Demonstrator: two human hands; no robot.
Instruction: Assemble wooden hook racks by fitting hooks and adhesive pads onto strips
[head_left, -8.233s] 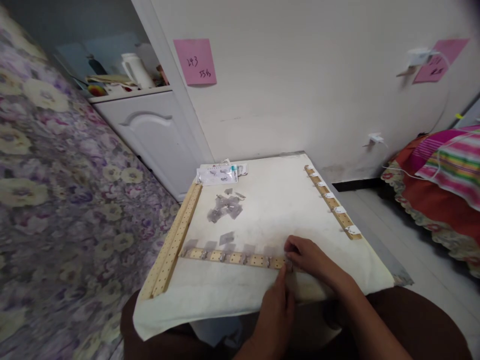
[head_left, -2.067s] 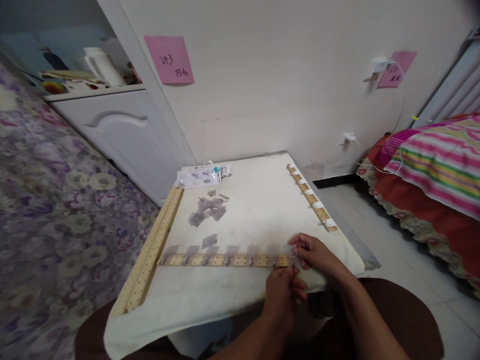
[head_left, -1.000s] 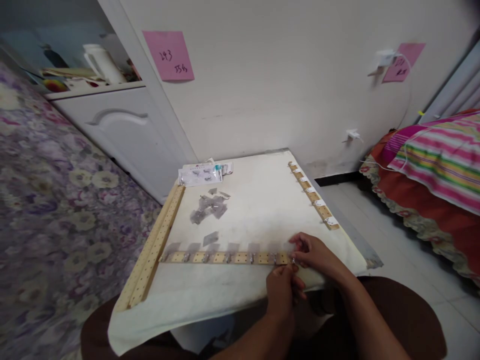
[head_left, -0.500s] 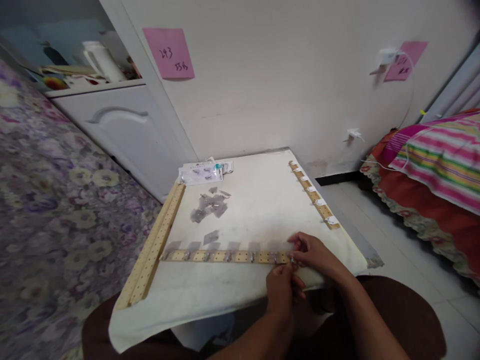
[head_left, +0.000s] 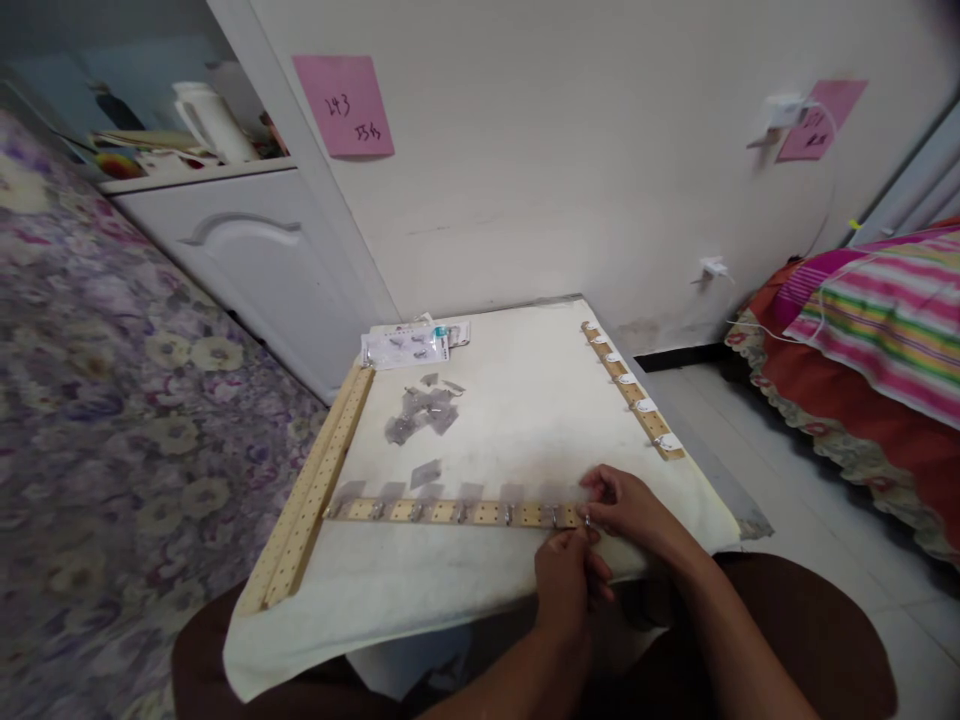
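Note:
A narrow wooden strip with small holes [head_left: 487,513] lies across the near part of the cloth-covered table. Along it sit several small metal pieces, each with a clear plastic tab. At the strip's right end my right hand [head_left: 630,512] is closed in a pinch on a small shiny metal piece [head_left: 587,520]. Just below, my left hand [head_left: 562,575] has its fingers curled against the strip's near edge; whatever its fingertips hold is hidden. Above the strip lies a loose clear tab [head_left: 426,474], and farther back is a pile of similar tabs [head_left: 420,412].
Longer perforated wooden strips [head_left: 315,490] line the table's left edge. Another strip [head_left: 670,453] with white round tags lies along the right edge. Packaged items [head_left: 405,347] rest at the back left. A bed [head_left: 862,400] stands to the right, a wall [head_left: 525,200] behind.
The view has shifted slightly, so everything sits a little farther right. Both hands stay at the strip's right end, almost unchanged.

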